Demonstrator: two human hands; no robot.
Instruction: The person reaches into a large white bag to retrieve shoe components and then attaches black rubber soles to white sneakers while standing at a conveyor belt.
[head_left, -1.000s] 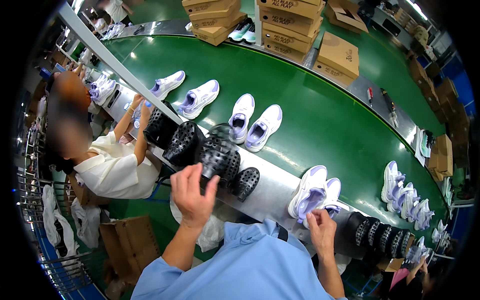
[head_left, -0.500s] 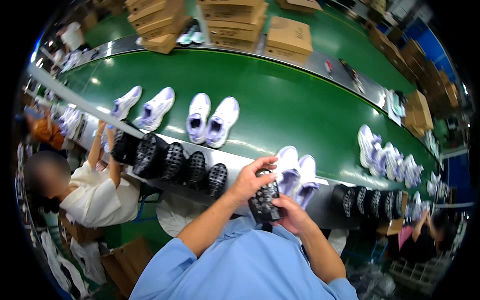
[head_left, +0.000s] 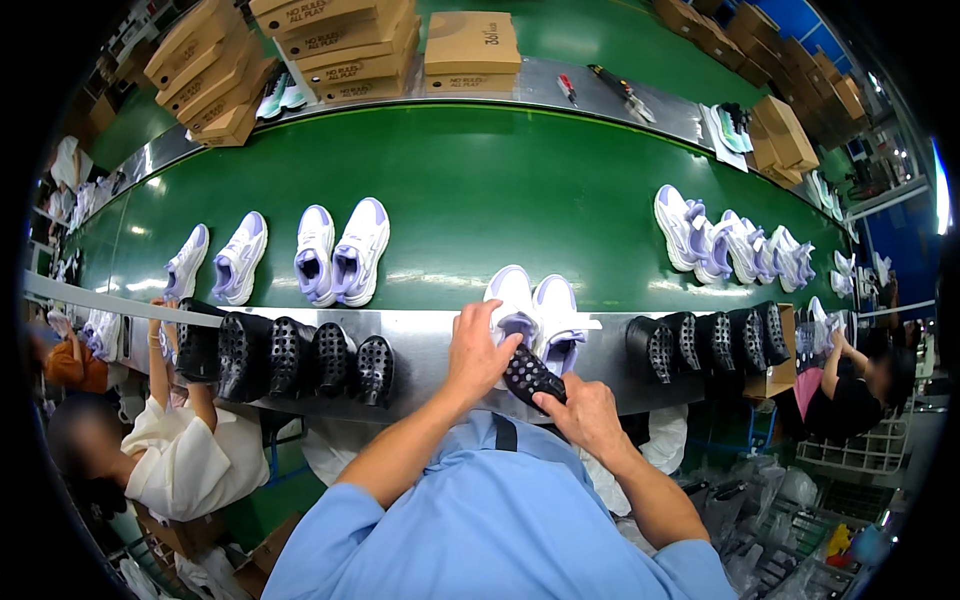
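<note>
A: Left edge first?

B: A seated person in a white top [head_left: 185, 465], arms raised to the steel worktop [head_left: 420, 345]. A row of 5 black perforated shoe inserts [head_left: 285, 355] stands on that worktop just beside them. Behind it, on the green belt [head_left: 500, 190], 2 pairs of white and lilac sneakers [head_left: 285, 255] lie well apart from the middle pair.

A: Middle, the hands?

B: Left hand [head_left: 480, 350] rests on the near edge of a white and lilac sneaker pair [head_left: 535, 310], fingers curled over the heel of the left shoe. Its grip is curled closed on the shoe and on the top end of a black perforated insert [head_left: 530, 375]. Right hand [head_left: 585, 415] is just below, thumb and fingers pinching the lower end of the same insert. The insert lies tilted between the 2 hands, touching the left shoe's opening, at the line where the belt meets the worktop.

A: Inside the shoe?

B: Cannot tell how far; the left hand hides the tip.

A: Right side?

B: 5 more black inserts [head_left: 710, 340] stand in a row on the worktop. A bunch of white and lilac sneakers [head_left: 730, 245] crowds the belt behind them. Another person in a dark top [head_left: 850, 400] sits at the far right. Brown cardboard boxes [head_left: 330, 45] are stacked beyond the belt at the top.
</note>
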